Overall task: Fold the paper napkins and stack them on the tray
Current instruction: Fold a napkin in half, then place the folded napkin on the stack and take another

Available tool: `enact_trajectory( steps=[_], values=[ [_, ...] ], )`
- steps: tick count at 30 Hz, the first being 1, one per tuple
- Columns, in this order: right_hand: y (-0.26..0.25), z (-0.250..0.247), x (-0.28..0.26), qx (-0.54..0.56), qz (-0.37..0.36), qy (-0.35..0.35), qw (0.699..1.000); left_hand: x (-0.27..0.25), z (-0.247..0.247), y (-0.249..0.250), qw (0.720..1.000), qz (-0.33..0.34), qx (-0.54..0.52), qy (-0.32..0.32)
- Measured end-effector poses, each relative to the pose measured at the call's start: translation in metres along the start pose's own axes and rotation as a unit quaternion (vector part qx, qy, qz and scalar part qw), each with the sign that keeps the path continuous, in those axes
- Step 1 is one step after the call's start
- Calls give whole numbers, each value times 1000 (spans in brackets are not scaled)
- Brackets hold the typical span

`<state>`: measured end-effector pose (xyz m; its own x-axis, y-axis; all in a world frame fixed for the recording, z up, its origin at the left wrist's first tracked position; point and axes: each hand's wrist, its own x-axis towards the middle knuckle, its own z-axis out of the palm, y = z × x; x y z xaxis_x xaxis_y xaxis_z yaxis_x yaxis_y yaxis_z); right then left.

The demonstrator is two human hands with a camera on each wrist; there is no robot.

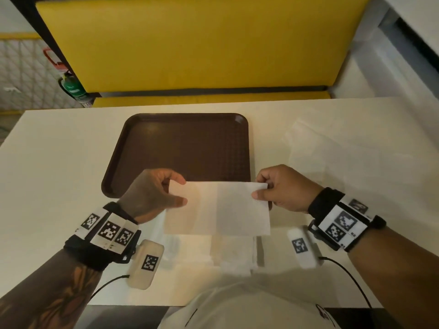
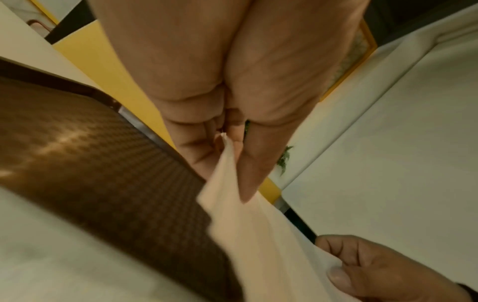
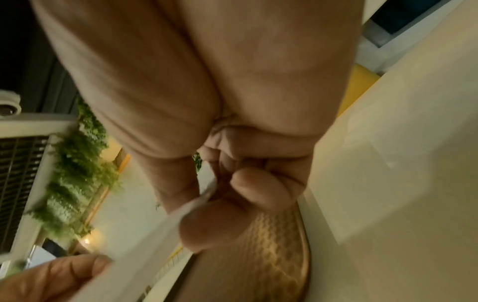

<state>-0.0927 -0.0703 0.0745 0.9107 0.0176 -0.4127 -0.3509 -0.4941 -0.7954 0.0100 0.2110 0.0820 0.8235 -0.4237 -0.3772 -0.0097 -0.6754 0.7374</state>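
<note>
White napkin (image 1: 217,207); brown waffle-textured tray (image 1: 185,148); cream table (image 1: 59,162); yellow bench (image 1: 202,43) far; black-white marker wristbands (image 1: 108,230).

I read this as a fast-food or canteen dining area: a yellow padded booth seat (image 1: 190,43) faces my cream worktop (image 1: 59,150), a brown textured serving tray (image 1: 142,129) sits on it, and a green fire extinguisher (image 1: 71,86) stands beside the booth.

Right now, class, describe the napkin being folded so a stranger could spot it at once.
Find the brown tray on the pale table. At its near edge, a white napkin hangs in the air, pinched by the left hand and right hand. Unlike the napkins on the table below, it is lifted.
</note>
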Motion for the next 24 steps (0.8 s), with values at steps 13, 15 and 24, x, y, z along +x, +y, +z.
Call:
enact_trajectory(
  steps=[13, 15, 24],
  values=[
    [32, 69, 7, -212, 74, -33, 974, -15, 48, -64, 987, -3, 161, 9],
    [29, 74, 2, -306, 73, -32, 949, -18, 53, -66, 977, 20, 211, 16],
    [5, 100, -4, -396, -148, -26, 906, -28, 82, -52, 941, 131, 311, -19]
  ],
)
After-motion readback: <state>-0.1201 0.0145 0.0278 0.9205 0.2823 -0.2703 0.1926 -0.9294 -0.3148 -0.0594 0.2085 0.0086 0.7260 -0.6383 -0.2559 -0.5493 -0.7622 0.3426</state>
